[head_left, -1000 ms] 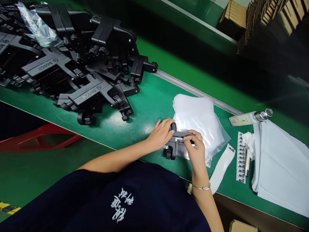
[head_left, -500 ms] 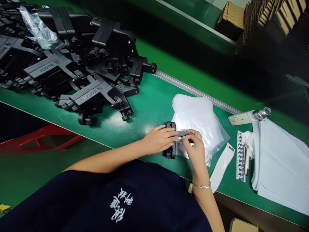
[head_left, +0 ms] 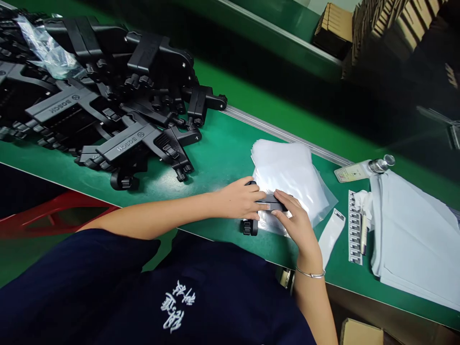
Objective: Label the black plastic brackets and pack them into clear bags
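A black and grey plastic bracket (head_left: 275,203) lies partly across the clear plastic bags (head_left: 287,165). My left hand (head_left: 241,199) grips its left part, with a fingertip pressed on a small pale label on the bar. Part of the bracket's black crosspiece is hidden under that hand; a knobbed end shows below it. At the bar's right end, my right hand (head_left: 295,218) closes around it, thumb on the near side and fingers on the far side. To the right lie a label backing strip (head_left: 331,235) and a sheet of black-and-white labels (head_left: 355,227).
Similar brackets marked BOSCH (head_left: 122,143) are heaped at left. A pump bottle (head_left: 362,170), a pen (head_left: 363,235) and a stack of white sheets (head_left: 413,244) are on the right. A metal rail (head_left: 283,129) runs behind the bags. A red stool (head_left: 53,211) stands below the table.
My left hand has gone from lying flat on the bracket to gripping it with curled fingers. My right hand has shifted from a pinch to holding the bar's end. The view has shifted slightly.
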The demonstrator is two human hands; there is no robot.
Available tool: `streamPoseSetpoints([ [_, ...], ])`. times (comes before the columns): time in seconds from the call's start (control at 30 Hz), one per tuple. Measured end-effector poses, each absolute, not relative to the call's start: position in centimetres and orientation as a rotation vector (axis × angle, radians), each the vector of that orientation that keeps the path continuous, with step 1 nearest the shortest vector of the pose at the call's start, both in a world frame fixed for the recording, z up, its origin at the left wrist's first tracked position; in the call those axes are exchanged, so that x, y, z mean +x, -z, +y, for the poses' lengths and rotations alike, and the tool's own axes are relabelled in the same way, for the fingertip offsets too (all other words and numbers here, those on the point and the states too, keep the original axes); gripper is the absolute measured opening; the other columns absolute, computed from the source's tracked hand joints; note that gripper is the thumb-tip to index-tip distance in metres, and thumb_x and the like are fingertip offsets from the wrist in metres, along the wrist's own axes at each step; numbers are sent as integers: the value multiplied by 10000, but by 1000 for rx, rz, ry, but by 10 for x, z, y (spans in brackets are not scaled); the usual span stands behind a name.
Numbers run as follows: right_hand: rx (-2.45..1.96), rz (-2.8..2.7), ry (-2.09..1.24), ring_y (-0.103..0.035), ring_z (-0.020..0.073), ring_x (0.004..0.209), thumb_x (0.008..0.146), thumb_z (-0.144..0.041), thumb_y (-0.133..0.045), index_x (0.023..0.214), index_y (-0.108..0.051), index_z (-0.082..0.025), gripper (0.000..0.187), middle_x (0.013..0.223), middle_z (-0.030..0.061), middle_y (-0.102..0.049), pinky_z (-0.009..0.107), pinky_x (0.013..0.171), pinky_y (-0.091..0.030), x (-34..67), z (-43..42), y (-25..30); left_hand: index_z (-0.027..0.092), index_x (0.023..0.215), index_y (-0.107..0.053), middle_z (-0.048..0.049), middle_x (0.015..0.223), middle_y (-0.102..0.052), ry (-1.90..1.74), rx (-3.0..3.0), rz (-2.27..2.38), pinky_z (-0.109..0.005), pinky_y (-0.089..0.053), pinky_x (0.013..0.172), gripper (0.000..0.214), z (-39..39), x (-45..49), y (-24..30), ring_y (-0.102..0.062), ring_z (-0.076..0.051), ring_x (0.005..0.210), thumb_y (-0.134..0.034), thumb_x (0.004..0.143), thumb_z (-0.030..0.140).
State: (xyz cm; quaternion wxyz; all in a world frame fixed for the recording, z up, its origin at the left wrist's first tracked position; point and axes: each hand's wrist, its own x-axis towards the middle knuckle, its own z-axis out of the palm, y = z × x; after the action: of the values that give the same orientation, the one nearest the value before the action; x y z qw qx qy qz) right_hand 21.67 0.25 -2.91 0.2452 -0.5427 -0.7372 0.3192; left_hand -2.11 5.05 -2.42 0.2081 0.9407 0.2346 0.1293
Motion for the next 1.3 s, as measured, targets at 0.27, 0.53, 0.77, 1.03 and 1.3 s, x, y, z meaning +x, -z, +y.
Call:
streamPoseSetpoints([
  [0.27, -1555, -2156, -721, -556, 309, 1216, 902, -429, -592, 1293, -588, -309, 409, 1304, 73, -622, 556, 1043, -405, 220, 3, 22, 368, 1152, -688, -27, 1241, -631, -405, 2504, 857, -524, -223, 1161, 272, 36, -39, 29, -527, -254, 1207, -552, 922, 420],
  [0.53, -1466, -2177, -531, -583, 340, 1069, 890, -393, -582, 1265, -556, -232, 409, 1134, 149, -603, 554, 929, -502, 212, -26, 25, 208, 1084, -705, -68, 1093, -686, -1015, 1909, 1442, -380, -505, 949, 390, 32, -79, 39, -625, -214, 1038, -370, 965, 367],
  [0.77, -1479, -1365, -247, -568, 263, 995, 826, -364, -626, 1202, -445, -249, 433, 1078, 97, -482, 461, 837, -547, 240, -89, 65, 210, 979, -678, -52, 1023, -694, -510, 2286, 1159, -338, -519, 874, 299, 65, 4, 23, -649, -210, 983, -384, 955, 257],
  [1.03, -1468, -1078, 13, -541, 213, 925, 766, -377, -668, 1122, -469, -224, 436, 1011, 60, -443, 394, 795, -529, 269, -118, 69, 151, 1013, -636, -151, 1063, -674, -112, 2572, 956, -361, -514, 796, 188, 52, 160, 35, -622, -295, 1041, -585, 890, 283],
  [1.3, -1420, -1055, -102, -553, 221, 991, 758, -332, -727, 1133, -526, -222, 440, 1068, 82, -501, 401, 857, -517, 285, -133, 57, 180, 824, -680, -58, 874, -710, 89, 2659, 873, -259, -436, 664, 276, 88, 113, 7, -653, -201, 828, -437, 949, 221],
])
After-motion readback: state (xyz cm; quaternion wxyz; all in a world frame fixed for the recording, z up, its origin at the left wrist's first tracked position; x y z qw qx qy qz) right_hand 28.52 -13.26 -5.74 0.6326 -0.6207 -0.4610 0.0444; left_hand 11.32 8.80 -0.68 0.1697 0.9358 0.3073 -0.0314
